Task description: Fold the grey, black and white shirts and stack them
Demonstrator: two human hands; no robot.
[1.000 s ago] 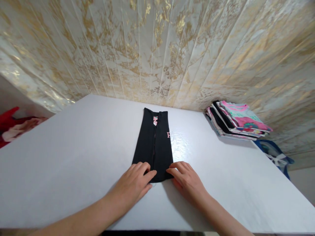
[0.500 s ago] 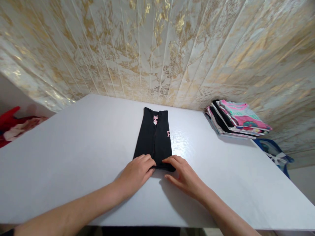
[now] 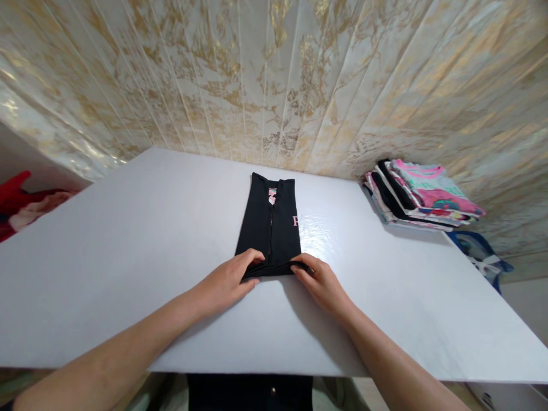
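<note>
A black zip-front garment (image 3: 257,220) lies folded into a narrow strip in the middle of the white table. Its collar end points away from me; a small patterned patch shows inside the neck and a pink letter at the right edge. My left hand (image 3: 233,279) grips the near left corner, thumb below and fingers on top. At the near right corner, my right hand (image 3: 319,279) pinches the edge between thumb and fingers. The near edge between them is slightly lifted and curled.
A stack of folded clothes (image 3: 423,197) stands at the table's back right, with a pink and grey printed top uppermost. Beyond the right edge hangs a blue item with a white bow (image 3: 483,260). Red and pink cloth (image 3: 34,205) lies off the left side. A gold-patterned curtain (image 3: 257,85) borders the back.
Both hands have taken hold of the garment's near edge and raised it a little. My right thumb has closed in on the cloth. The view has shifted slightly.
</note>
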